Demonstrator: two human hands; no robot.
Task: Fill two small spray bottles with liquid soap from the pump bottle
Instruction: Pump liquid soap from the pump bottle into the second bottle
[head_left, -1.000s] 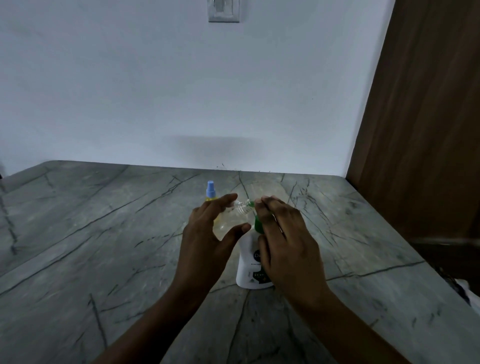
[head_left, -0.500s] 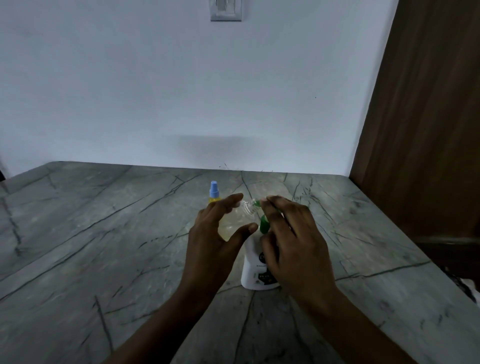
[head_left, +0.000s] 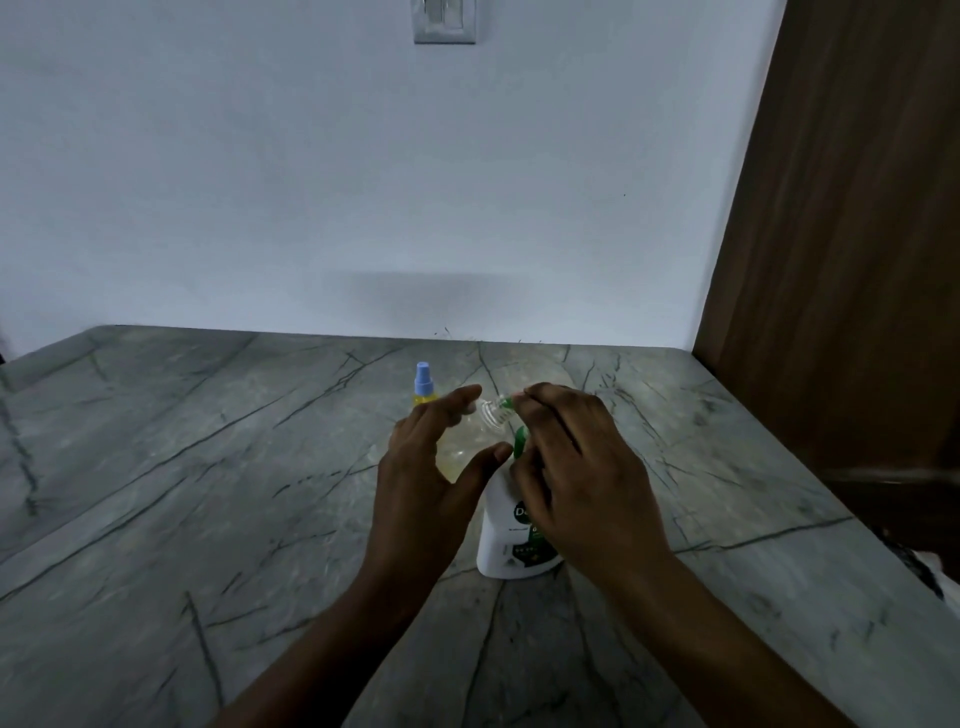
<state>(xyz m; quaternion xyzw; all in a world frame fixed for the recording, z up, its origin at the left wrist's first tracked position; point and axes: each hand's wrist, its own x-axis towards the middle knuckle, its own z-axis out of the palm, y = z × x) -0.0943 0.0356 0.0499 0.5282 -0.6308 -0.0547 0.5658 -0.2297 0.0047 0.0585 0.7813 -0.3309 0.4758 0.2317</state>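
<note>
The grey marble counter (head_left: 208, 519) fills the lower half of the room from where I stand, and the white pump bottle (head_left: 506, 540) stands upright near its middle. The right hand (head_left: 582, 478) is draped over the top of it, fingers curled down around the green pump head (head_left: 519, 439). At nine o'clock from that, the left hand (head_left: 421, 478) grasps the clear spray bottle (head_left: 462, 441) between curved fingers and thumb. The bottle is tilted, with its open neck (head_left: 491, 414) pointing to three o'clock at the pump's nozzle (head_left: 508, 400). The other spray bottle (head_left: 424, 388), blue-capped with yellow liquid in it, stands at eleven o'clock from the pump bottle, just behind the left fingers.

I'd judge this to be the filling of the second bottle. To do it well, hold the neck right up under the nozzle tip before each press. Push the pump slowly and straight down so the base doesn't rock. Let each squirt run in fully, because the mouth is narrow and thick soap could smear over the rim. I can't read the fill level through the fingers.
</note>
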